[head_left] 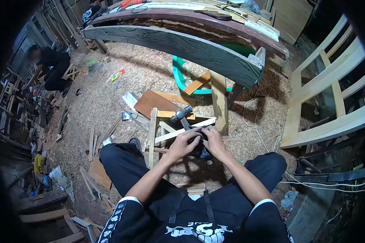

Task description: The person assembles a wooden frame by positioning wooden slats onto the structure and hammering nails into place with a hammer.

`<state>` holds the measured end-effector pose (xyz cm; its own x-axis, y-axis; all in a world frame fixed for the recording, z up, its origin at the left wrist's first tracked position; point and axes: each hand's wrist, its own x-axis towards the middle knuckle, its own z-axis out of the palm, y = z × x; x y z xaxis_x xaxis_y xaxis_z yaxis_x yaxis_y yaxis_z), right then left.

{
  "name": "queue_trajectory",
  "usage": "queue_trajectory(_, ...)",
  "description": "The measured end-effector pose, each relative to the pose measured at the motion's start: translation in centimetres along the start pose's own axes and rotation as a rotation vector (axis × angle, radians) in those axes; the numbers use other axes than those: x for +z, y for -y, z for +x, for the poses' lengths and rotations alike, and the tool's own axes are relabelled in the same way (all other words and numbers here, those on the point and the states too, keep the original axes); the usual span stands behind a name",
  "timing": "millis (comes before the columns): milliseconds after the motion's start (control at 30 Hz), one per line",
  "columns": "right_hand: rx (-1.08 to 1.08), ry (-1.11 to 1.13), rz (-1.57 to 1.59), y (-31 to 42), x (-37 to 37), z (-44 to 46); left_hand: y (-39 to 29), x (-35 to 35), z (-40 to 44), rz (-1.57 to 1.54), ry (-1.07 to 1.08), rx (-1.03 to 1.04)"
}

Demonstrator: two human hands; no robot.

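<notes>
My left hand (184, 144) and my right hand (215, 143) meet in front of my lap, both with curled fingers. Between them is a dark, crinkled bag that looks like plastic (205, 154), gripped near its top. What the bag holds is hidden. Just beyond my left fingers, a ball-peen hammer (181, 114) rests with its head on a small wooden frame (153, 135). Its handle points back towards my hands. Behind the frame lies a brown board (156, 106).
A long dark plank (170, 45) runs across ahead, before a cluttered workbench (247, 30). A wooden post (219, 103) stands close ahead. On the right leans a pale slatted frame (332, 97). Shavings cover the floor. At far left a person (54, 65) crouches.
</notes>
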<state>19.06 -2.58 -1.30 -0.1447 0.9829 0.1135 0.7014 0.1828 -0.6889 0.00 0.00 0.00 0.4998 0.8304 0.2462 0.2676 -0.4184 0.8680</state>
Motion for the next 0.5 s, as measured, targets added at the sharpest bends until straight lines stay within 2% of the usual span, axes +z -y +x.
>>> queue_trajectory(67,-0.042,-0.035,0.006,0.4,-0.1,0.5,0.3,-0.1,0.2,-0.005,-0.058,0.102)
queue_trajectory(233,-0.072,-0.134,0.037,1.1,-2.2,0.3,-0.9,-1.2,0.3,-0.026,-0.153,0.183)
queue_trajectory(300,-0.004,-0.132,0.107,1.3,-3.2,0.2,-0.9,-2.0,0.5,0.016,-0.214,0.255)
queue_trajectory(500,-0.021,-0.236,0.128,2.3,-6.2,-1.7,-1.2,-2.3,0.6,0.039,-0.279,0.259)
